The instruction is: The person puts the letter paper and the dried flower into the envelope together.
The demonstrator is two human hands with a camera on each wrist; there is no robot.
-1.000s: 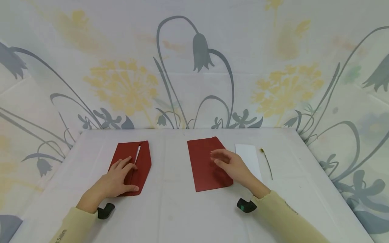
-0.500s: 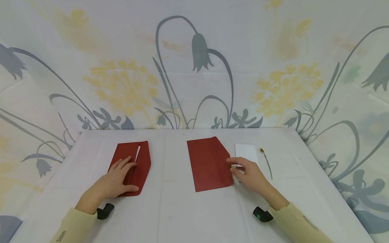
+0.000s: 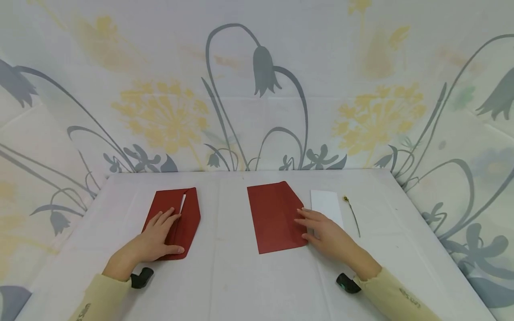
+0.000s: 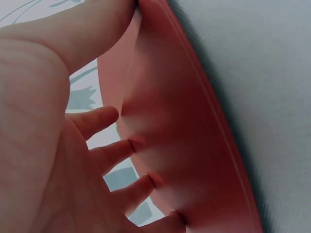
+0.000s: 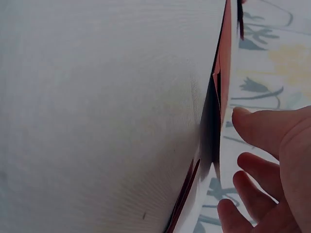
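On the left of the table lies a red envelope (image 3: 190,225), a white strip (image 3: 183,203) showing at its opening. My left hand (image 3: 149,240) rests on it, fingers spread and thumb near the lower edge; the left wrist view shows the fingertips pressing into the red paper (image 4: 170,111). A second red envelope (image 3: 274,218) lies at the centre, its pointed flap to the right. My right hand (image 3: 332,236) reaches over that flap edge from the right, fingers loosely extended and fingertips right at the edge. Beneath this hand, a white card (image 3: 326,204) is partly hidden.
A small dried flower (image 3: 351,213) on a thin stem lies right of the white card. White cloth covers the table (image 3: 241,285). Behind it hangs a flower-printed backdrop (image 3: 257,111).
My right hand has drawn back rightward from above the central envelope to its flap edge, and its fingers have since straightened. The left hand has stayed in place on its envelope.
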